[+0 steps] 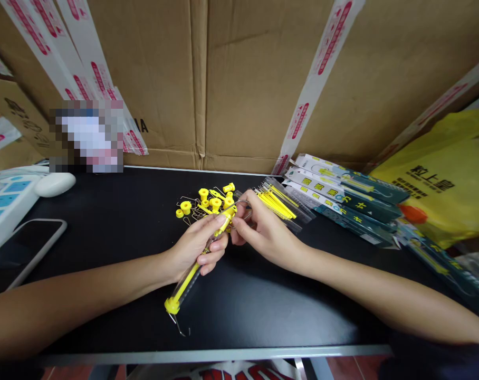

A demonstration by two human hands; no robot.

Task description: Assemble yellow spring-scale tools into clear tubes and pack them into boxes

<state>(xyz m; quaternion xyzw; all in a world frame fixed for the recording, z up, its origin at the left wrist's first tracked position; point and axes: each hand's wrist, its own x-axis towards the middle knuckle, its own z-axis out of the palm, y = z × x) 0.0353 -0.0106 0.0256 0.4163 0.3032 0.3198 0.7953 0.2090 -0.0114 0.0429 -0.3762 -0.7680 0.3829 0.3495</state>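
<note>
My left hand (pixel 202 245) is wrapped round a spring scale (pixel 186 285), a clear tube with a yellow strip inside. The scale slants across the table, its lower yellow cap and metal hook (pixel 180 327) towards me. At the upper yellow end, my right hand (pixel 259 224) pinches a bent wire handle (pixel 241 202); its fingers partly cover how the wire sits in the cap. Just behind both hands lies a heap of yellow plastic caps (pixel 186 207) mixed with springs and wire hooks.
Right of the heap are yellow strips (pixel 277 203) and clear tubes, beside stacked printed boxes (pixel 342 198) and a yellow bag (pixel 441 174). A power strip (pixel 10 198) and a phone (pixel 21 253) lie at the left. Large cardboard boxes (pixel 243 95) stand along the back edge.
</note>
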